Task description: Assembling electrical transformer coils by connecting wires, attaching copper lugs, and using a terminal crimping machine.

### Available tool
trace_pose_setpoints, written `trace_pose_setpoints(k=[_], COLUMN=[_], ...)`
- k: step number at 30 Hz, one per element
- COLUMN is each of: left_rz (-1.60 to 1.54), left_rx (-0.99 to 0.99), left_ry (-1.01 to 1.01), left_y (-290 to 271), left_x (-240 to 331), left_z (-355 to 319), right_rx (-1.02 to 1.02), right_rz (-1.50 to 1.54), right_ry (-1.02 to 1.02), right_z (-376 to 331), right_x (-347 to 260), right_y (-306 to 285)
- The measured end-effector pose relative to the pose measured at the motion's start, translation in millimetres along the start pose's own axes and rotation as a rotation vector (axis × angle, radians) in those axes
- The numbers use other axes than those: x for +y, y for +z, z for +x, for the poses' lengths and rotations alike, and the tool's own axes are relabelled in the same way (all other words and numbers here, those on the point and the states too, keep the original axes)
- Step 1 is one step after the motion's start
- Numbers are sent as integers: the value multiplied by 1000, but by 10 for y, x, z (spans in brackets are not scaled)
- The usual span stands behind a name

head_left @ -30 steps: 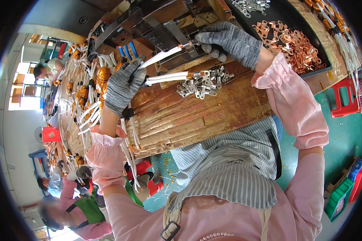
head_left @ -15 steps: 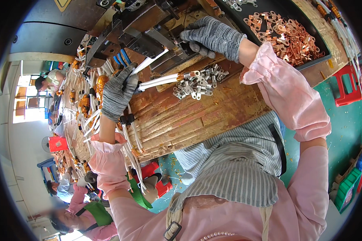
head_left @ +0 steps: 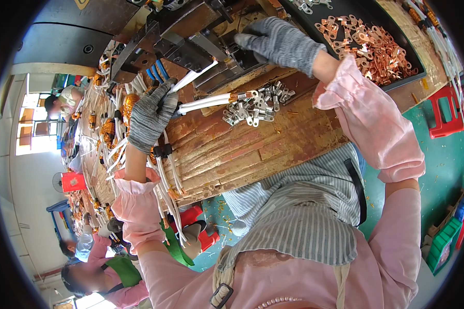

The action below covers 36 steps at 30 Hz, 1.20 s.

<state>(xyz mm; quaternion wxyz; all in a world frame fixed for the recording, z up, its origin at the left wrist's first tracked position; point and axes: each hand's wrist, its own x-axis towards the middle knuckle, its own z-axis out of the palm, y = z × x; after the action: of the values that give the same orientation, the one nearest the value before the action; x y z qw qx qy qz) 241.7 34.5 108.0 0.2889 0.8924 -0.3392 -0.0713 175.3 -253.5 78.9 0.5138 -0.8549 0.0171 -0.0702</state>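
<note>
My left hand [head_left: 150,117], in a grey knit glove, is closed around white cables joined to a wire-wound coil bundle. One white cable [head_left: 193,76] runs from it up to the dark metal press tooling [head_left: 211,46], its end at the jaws. Two more white cables [head_left: 207,103] stretch right from under the hand, with bare copper and a terminal at their tips. Beside those tips lies a pile of silver cable lugs [head_left: 263,107]. My right hand [head_left: 286,46], gloved alike, is at the right of the tooling, fingers extended and holding nothing visible; its lower fingers are partly hidden.
A black tray [head_left: 415,73] of copper lugs stands at the far right on the worn wooden bench [head_left: 227,165]. Orange-wound coils [head_left: 108,131] with white leads crowd the left. A red stool [head_left: 446,110] stands right of the bench. Other people sit at the left.
My right hand has shifted slightly right and up, its lower fingers drawing back from the tooling. My left hand and the cables have hardly moved.
</note>
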Motion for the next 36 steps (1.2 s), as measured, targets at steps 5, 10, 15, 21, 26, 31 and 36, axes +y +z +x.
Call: trace_pose_setpoints(k=[5,10,15,21,26,31,36], left_rz=[11,31,32,81,93,-155,-257], left_rx=[-8,3,22,-36,-17,-122,-327], left_ry=[-33,-17,25,95,134,-33,49], left_y=[-1,-2,13,64,132,81,-149], left_x=[5,-24,-76,-96,-120,17,-115], left_z=[7,-7,-36,-245,-319,-346,-340], right_rx=[9,87,33,-155,-441,-360,-302], right_rz=[199,289,411,309,512,696,661], right_ry=[-10,44,69,206,95,134,120], right_z=[-174,-542,-817,-1054,-1103,-1148,-1036], right_x=[213,158,285,297,115,-77,-67], right_y=[-224,-397,-452,-309,183,540,587])
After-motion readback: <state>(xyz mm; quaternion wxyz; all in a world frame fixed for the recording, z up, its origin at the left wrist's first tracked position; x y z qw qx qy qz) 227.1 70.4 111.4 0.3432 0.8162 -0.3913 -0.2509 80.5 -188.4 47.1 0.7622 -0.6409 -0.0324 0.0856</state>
